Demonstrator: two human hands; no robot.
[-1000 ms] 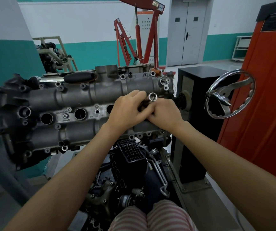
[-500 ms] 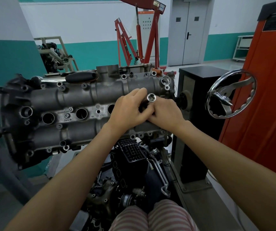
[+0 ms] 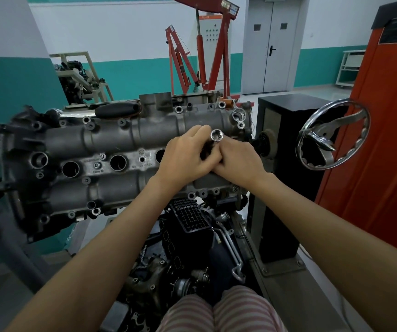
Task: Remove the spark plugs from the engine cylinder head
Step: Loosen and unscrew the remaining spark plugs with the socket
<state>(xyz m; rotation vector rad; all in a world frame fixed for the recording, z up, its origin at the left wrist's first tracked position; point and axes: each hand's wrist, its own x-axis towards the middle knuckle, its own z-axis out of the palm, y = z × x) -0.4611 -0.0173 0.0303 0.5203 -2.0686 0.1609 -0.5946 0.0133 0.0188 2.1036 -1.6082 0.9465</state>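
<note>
Both hands meet over the right end of the cylinder head [image 3: 125, 149]. The left hand [image 3: 187, 156] and right hand [image 3: 238, 161] curl together round a dark tool topped by a chrome socket [image 3: 216, 135], its open end facing up. Left of the grip lie open plug wells [image 3: 118, 162]; no spark plug shows. A VW badge [image 3: 141, 151] sits beside the left hand; nearby cast lettering is unreadable. A handwheel [image 3: 333, 135] stands right.

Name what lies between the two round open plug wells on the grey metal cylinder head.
In the head view, between the left plug well and the next plug well sits a small hex bolt on bare grey cylinder head.
</note>
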